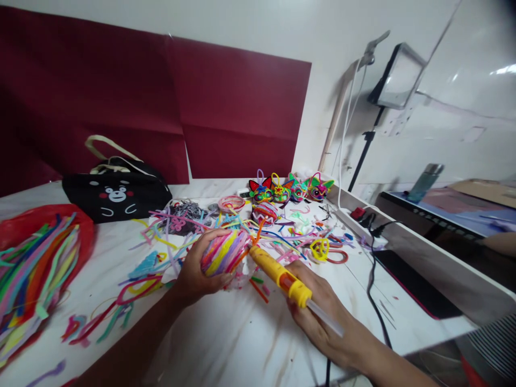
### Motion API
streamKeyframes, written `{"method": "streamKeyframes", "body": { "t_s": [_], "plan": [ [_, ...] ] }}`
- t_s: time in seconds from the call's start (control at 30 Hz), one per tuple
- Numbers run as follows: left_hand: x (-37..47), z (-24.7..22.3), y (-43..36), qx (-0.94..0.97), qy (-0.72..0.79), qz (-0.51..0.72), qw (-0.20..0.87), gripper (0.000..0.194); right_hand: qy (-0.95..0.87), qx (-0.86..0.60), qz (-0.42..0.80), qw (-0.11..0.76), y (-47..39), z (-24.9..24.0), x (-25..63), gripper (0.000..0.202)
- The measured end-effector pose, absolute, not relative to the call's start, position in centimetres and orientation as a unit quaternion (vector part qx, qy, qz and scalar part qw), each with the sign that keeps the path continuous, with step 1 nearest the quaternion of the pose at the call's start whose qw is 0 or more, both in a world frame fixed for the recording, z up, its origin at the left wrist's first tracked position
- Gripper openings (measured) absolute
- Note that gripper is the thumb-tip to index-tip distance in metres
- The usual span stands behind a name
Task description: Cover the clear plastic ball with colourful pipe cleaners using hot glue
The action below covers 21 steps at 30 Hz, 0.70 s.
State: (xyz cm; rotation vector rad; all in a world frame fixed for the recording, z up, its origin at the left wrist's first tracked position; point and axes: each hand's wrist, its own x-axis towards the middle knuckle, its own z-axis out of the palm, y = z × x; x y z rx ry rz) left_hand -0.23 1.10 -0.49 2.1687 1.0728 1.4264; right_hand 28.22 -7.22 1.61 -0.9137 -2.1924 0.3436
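Wrapped round the left side of a ball (226,251) covered in coloured pipe cleaner strips, my left hand (197,269) holds it above the white table. The ball shows bands of pink, yellow, purple and orange. My right hand (318,306) grips a yellow hot glue gun (278,271), with a clear glue stick (324,318) poking out of its back end. The gun's nozzle is at the ball's right side; I cannot tell whether it touches. An orange pipe cleaner (258,232) sticks up beside the nozzle.
Loose pipe cleaners lie scattered behind the ball. Several finished cat-like heads (261,192) stand at the back. A red bag (83,231) of pipe cleaners and a black bag (116,196) are at left. A black cable (373,290) and phone-like black slab (415,285) lie right.
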Motion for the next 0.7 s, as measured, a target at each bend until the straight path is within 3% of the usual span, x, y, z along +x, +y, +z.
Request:
{"method": "streamKeyframes", "body": {
  "t_s": [0.7],
  "plan": [
    [-0.3, -0.3, 0.9, 0.761, 0.377, 0.495, 0.185, 0.074, -0.85, -0.358, 0.125, 0.366, -7.7, 2.0, 28.0, 0.016]
  ]
}}
